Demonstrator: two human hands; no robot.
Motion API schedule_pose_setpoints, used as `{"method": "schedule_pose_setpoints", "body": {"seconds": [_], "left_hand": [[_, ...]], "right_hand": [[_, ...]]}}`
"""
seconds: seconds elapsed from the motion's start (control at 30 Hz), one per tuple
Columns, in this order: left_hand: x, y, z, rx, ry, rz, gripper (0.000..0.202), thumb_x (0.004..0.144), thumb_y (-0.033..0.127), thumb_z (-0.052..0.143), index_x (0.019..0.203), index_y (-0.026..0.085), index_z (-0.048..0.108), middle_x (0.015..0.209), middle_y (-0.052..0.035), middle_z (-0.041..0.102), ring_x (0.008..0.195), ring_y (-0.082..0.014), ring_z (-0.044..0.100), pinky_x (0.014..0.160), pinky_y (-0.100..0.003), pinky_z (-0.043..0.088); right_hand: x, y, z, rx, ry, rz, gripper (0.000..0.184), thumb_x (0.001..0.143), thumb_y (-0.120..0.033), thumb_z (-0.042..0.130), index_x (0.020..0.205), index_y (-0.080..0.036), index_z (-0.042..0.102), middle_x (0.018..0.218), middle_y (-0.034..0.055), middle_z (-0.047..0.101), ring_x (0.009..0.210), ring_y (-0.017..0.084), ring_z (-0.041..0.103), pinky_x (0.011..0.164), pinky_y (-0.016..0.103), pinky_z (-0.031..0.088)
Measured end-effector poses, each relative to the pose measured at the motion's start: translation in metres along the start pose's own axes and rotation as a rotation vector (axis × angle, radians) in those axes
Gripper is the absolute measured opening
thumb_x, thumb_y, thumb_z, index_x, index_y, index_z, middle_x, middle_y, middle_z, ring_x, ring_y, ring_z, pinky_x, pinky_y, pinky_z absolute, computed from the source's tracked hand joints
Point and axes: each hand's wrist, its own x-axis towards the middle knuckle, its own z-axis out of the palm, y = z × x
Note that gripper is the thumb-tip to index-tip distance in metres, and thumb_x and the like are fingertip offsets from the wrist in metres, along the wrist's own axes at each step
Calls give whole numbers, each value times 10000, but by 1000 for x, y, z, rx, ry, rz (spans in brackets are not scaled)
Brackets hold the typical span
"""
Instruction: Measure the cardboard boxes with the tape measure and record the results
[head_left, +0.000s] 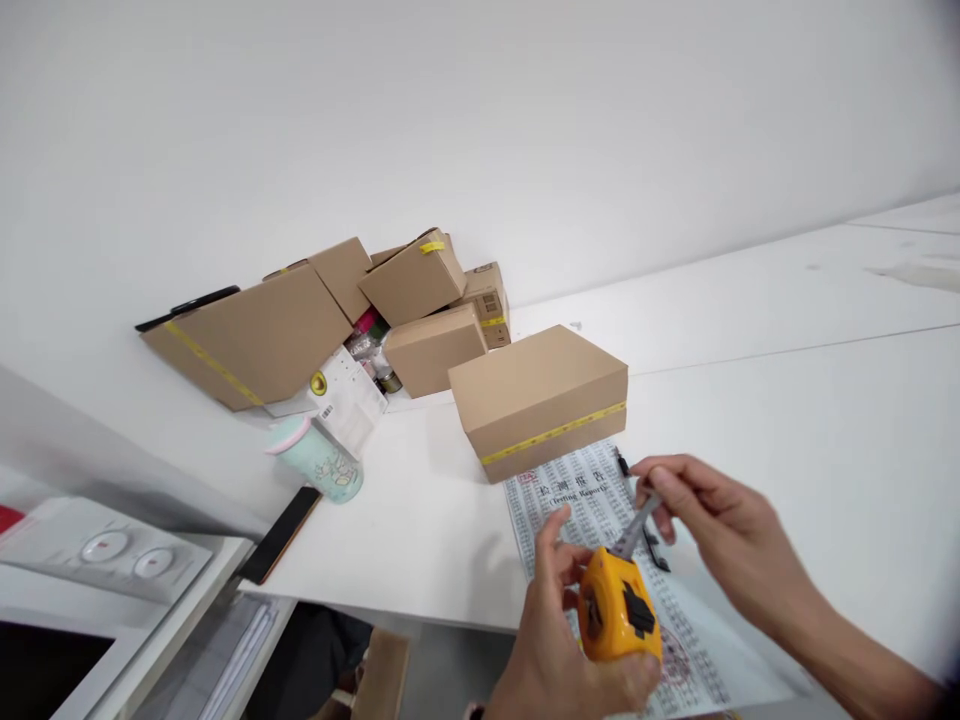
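My left hand (551, 640) is wrapped around a yellow tape measure (611, 605) with a black button on its front. A short grey strip (632, 532) runs up from the tape measure. My right hand (724, 520) pinches the far end of that strip. Beneath both hands lies a printed sheet (570, 500) headed "Testing Report". A slim black object (660, 555), maybe a pen, rests on the sheet, partly hidden by my right hand. Just beyond the sheet, a cardboard box (544, 400) with yellow tape along its side sits on the white table (427, 530).
More cardboard boxes (262, 335) are piled against the wall at the back left. A mint-green tumbler (322, 460) leans on the left of the table, near a dark flat bar (281, 535). A white appliance with dials (105, 550) stands at the lower left.
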Motion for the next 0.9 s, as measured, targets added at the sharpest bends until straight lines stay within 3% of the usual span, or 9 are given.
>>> {"method": "schedule_pose_setpoints", "body": {"seconds": [0.1, 0.2, 0.3, 0.4, 0.53, 0.67, 0.8, 0.83, 0.9], "left_hand": [[5, 9, -5, 95, 128, 120, 1043, 563, 194, 761, 1475, 258, 258, 1173, -75, 580, 964, -236, 589, 876, -361, 456], [18, 29, -24, 196, 322, 304, 857, 669, 243, 768, 1415, 275, 348, 1246, -93, 581, 1087, -270, 599, 945, -396, 463], [45, 58, -45, 391, 521, 555, 712, 728, 309, 772, 1346, 276, 420, 1317, -104, 568, 1191, -297, 574, 991, -428, 462], [83, 82, -60, 673, 594, 670, 618, 782, 304, 730, 1324, 256, 438, 1308, -95, 592, 1163, -279, 593, 957, -415, 487], [135, 94, -75, 970, 532, 678, 540, 825, 247, 685, 1312, 218, 452, 1235, -90, 635, 1081, -263, 618, 893, -389, 507], [165, 91, -82, 1087, 418, 635, 432, 865, 261, 638, 1272, 208, 501, 1243, -95, 639, 1160, -287, 583, 958, -441, 483], [157, 73, -60, 1034, 481, 888, 361, 898, 231, 556, 1249, 148, 535, 1323, -147, 593, 1305, -306, 484, 1105, -508, 365], [151, 65, -49, 995, 440, 957, 331, 920, 226, 515, 1239, 145, 544, 1295, -145, 611, 1294, -290, 501, 1111, -496, 367], [139, 46, -26, 933, 211, 988, 307, 950, 224, 450, 1232, 164, 556, 1237, -124, 650, 1239, -252, 559, 1093, -455, 409]], "right_hand": [[-3, 19, 8, -112, -81, 47, 432, 886, -623, 537, 971, -217, 655, 619, 13, 609, 559, 173, 564, 524, 306, 458], [13, 43, -3, -458, -63, 57, 417, 890, -650, 479, 928, -250, 593, 652, 11, 633, 558, 191, 575, 525, 318, 430], [27, 67, -15, -809, -54, 116, 417, 861, -671, 473, 919, -263, 535, 604, 11, 632, 528, 236, 582, 481, 324, 372], [31, 82, -16, -954, -118, 63, 373, 867, -603, 472, 997, -262, 549, 716, 55, 692, 624, 287, 635, 473, 321, 347], [32, 88, -21, -858, -191, -1, 307, 891, -436, 432, 1060, -260, 618, 799, 67, 724, 652, 272, 647, 522, 355, 418], [32, 79, -46, -374, -206, 120, 399, 931, -490, 422, 1116, -249, 681, 793, 73, 730, 749, 281, 684, 677, 436, 539], [28, 61, -69, -102, -151, 105, 385, 882, -519, 589, 1199, -303, 617, 1132, 93, 719, 1066, 317, 661, 898, 488, 538], [27, 58, -71, -134, -106, 78, 366, 856, -518, 633, 1163, -321, 603, 1128, 88, 717, 1065, 319, 659, 887, 488, 542], [26, 54, -71, -272, 38, 17, 337, 795, -537, 700, 1027, -327, 575, 1033, 79, 723, 996, 322, 666, 792, 470, 560]]}}
